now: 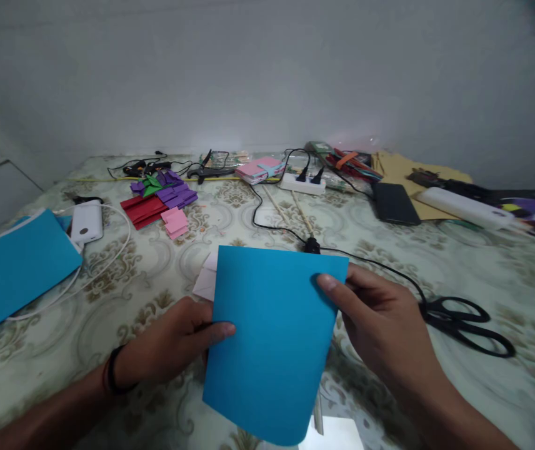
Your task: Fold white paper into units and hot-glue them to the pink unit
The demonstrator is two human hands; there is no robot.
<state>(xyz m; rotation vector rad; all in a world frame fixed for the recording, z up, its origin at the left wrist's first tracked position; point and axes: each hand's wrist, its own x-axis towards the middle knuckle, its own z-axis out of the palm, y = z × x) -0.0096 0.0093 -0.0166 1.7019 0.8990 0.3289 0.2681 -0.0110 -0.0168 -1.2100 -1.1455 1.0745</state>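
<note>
A blue sheet of paper [274, 344] is held up in front of me, over the table, its lower edge curving slightly. My left hand [174, 340] grips its left edge, thumb on the front and fingers hidden behind. Near the upper right corner, my right hand [375, 312] pinches the same sheet, with the thumb in front. Behind the sheet's left side a pale pink folded paper [205, 281] pokes out. To the right of my right hand lie black-handled scissors [469, 322], their blades mostly hidden. Part of a white sheet [335, 434] shows below the blue one.
More blue paper [19, 269] lies at the left beside a white power bank [87, 222] with its cable. Folded red [143, 211], purple [178, 195] and pink papers [175, 222] sit further back. Behind are a power strip [302, 183], a black phone [395, 203] and trailing cords.
</note>
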